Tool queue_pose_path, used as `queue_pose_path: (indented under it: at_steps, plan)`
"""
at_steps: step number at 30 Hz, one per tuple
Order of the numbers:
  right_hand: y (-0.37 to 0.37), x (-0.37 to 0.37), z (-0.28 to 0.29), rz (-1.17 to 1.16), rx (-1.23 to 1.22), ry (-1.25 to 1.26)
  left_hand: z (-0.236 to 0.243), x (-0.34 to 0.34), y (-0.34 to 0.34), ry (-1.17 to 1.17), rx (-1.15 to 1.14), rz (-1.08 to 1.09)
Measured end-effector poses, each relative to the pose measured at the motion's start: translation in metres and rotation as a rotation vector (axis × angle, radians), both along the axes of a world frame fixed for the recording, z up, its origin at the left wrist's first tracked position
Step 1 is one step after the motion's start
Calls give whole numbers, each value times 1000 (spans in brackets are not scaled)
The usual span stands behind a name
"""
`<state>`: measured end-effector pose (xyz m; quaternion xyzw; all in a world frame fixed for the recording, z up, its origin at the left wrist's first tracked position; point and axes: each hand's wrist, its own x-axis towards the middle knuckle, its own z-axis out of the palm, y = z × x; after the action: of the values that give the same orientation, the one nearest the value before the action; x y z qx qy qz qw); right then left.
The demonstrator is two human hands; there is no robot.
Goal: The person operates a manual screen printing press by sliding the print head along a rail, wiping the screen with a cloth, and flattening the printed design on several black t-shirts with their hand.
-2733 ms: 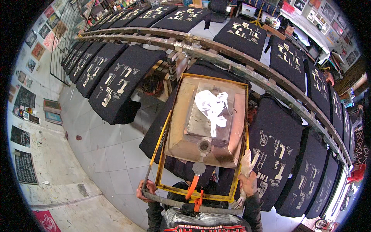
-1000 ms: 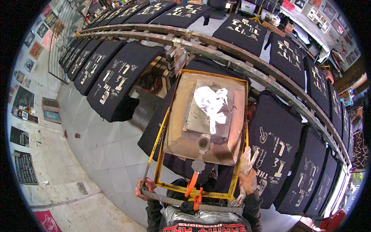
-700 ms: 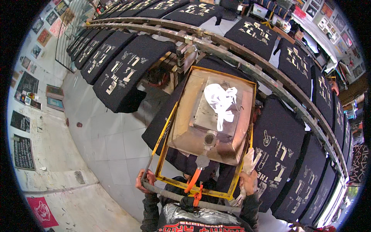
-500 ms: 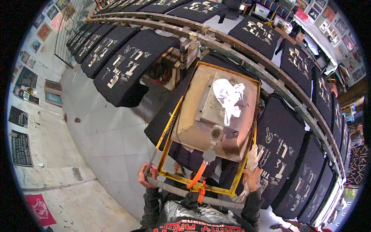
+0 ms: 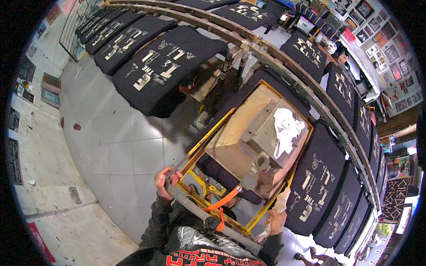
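Observation:
My left hand (image 5: pixel 165 181) is closed round the left end of a grey-wrapped tubular handle (image 5: pixel 188 202) on a yellow metal frame (image 5: pixel 254 226). My right hand (image 5: pixel 274 218) grips the handle's right side, where pale wrapping (image 5: pixel 281 201) runs up the bar. The frame surrounds a boxy metal hood (image 5: pixel 230 148), with a white cloth (image 5: pixel 286 129) bunched on its top and a round fitting below that. An orange hose (image 5: pixel 222 201) runs from the fitting toward my waist. The hood sits over a board covered by a dark garment (image 5: pixel 253 82).
Rows of boards with printed black shirts (image 5: pixel 155 66) flank long rails (image 5: pixel 324 106), curving away left and right. Tiled floor (image 5: pixel 111 142) lies left, along a pale wall (image 5: pixel 53 217) with pinned pictures. A white bench (image 5: pixel 361 75) stands at upper right.
The view has swung, and the hood and frame now lean further right and sit lower. My left hand appears slightly higher, my right lower; both keep their grip.

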<state>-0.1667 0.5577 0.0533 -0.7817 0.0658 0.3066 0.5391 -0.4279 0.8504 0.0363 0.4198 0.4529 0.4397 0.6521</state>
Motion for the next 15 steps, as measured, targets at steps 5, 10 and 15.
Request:
queue_pose_path:
  at_steps: [5,10,15]
  plan:
    - [3,-35,-9,-69,11,35,0,-23,33,17,42,-98]
    - [19,-70,-16,-193,3,19,-7,-37,64,61,82,-184]
    - [40,-96,-4,-154,47,-20,6,-38,82,-111,-15,-135]
